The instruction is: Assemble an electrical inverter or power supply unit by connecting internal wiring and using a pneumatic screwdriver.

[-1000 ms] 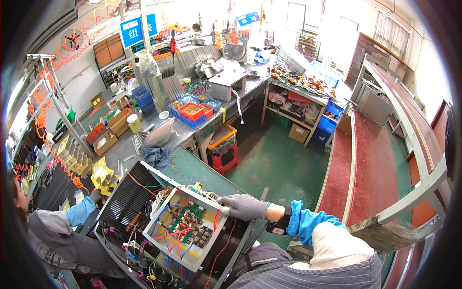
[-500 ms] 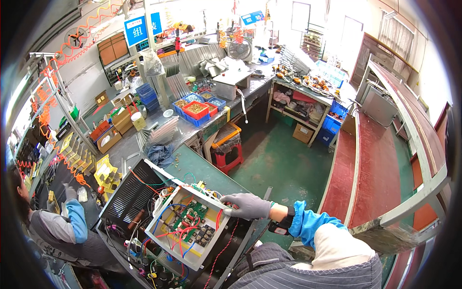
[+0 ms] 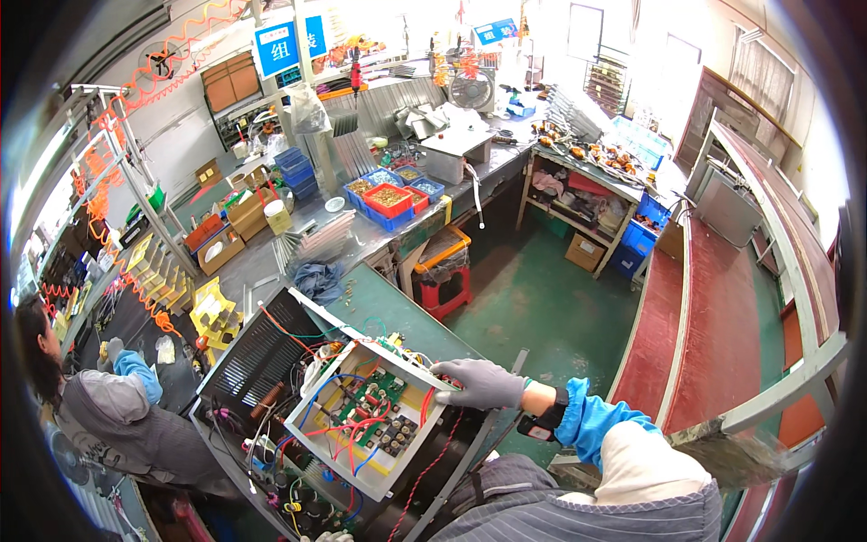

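Observation:
My right hand [image 3: 481, 384], in a grey glove, is closed on the far right corner of an open grey metal box [image 3: 417, 454]. Inside the box lies a green circuit board [image 3: 372, 397] with red and blue wires and several dark round parts. The box rests, tilted, on a larger black equipment case [image 3: 239, 379] with a slotted side panel and loose wiring. At the bottom edge, only a sliver of my left hand [image 3: 332, 537] shows in grey; its fingers are mostly cut off. A twisted red wire [image 3: 432, 471] hangs beside the box.
At left a co-worker [image 3: 122, 415] handles something small. A green-topped bench [image 3: 397, 307] lies beyond the case, with blue cloth [image 3: 318, 282], small blue and red bins [image 3: 388, 200] of parts behind. A red stool [image 3: 444, 287] stands under it. Red-brown shelving [image 3: 722, 334] fills the right.
The whole view has shifted, so the scene sits slightly further right. My right hand keeps its hold on the box. A bit of my left hand has come in at the bottom edge.

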Available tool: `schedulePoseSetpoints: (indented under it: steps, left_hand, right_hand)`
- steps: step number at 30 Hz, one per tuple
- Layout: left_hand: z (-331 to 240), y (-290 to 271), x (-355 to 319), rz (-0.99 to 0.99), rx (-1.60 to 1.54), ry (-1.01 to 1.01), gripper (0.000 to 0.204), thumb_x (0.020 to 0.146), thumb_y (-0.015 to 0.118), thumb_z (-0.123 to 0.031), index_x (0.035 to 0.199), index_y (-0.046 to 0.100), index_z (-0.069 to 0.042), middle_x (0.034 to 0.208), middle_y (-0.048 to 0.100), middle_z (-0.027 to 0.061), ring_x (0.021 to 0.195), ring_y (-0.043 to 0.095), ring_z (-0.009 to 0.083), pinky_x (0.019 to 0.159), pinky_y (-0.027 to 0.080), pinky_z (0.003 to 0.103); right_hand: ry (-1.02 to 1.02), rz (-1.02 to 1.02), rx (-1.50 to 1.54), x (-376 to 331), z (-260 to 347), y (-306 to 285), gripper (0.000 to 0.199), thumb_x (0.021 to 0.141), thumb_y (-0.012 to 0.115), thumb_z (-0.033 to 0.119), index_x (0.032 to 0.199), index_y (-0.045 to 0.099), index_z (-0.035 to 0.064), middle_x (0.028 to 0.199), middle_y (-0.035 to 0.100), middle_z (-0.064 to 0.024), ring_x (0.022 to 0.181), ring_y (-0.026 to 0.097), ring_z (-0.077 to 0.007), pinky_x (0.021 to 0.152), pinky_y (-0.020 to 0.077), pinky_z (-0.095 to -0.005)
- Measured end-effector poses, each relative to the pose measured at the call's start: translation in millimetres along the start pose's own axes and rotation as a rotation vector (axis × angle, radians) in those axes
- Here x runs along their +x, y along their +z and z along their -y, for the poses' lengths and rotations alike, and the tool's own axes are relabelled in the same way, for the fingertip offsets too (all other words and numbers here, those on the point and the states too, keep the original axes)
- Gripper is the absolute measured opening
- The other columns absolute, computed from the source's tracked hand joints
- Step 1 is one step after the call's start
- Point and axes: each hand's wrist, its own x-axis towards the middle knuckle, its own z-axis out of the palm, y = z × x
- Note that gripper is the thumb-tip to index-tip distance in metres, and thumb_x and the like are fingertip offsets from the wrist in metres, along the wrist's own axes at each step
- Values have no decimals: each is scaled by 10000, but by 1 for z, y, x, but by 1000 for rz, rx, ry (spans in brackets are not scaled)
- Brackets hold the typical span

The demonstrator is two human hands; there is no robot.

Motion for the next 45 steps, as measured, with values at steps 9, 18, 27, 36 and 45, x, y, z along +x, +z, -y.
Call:
schedulePoseSetpoints:
  steps: [9,18,27,36,45]
  left_hand:
    - [3,2,0,-14,5,10,270,1030,578,-269,1015,743,-56,1026,724,148,1038,669,332,1170,385,541]
    - [6,4,-1,-13,1,4,272,1026,584,-270,1012,753,-57,1000,717,155,1027,667,340,1172,387,542]
    - [4,3,0,-20,-13,1,242,1012,604,-246,1015,753,-56,1012,723,141,1028,669,325,1171,386,541]
    - [2,0,-1,-38,-23,-5,221,1007,613,-229,1022,751,-56,1012,724,137,1035,673,327,1167,388,535]
    - [4,2,1,-69,-44,7,160,988,645,-205,971,731,-71,1012,732,83,1050,680,284,1147,393,519]
  right_hand:
    - [9,7,12,-1,3,-2,579,1009,615,492,1427,552,96,1256,657,-259,1169,638,-437,1002,506,-499]
    - [-29,-48,35,1,-5,4,502,1059,545,446,1412,556,89,1227,667,-256,1151,642,-434,981,512,-503]
    - [-50,-39,9,0,-4,0,487,1048,553,416,1411,558,90,1212,679,-259,1124,655,-437,973,518,-506]
    - [-4,26,5,1,12,-6,655,954,686,537,1432,551,111,1255,673,-255,1180,648,-433,1001,513,-496]
    - [11,3,-9,-1,6,-4,605,970,666,506,1409,562,103,1254,676,-241,1171,655,-419,997,516,-490]
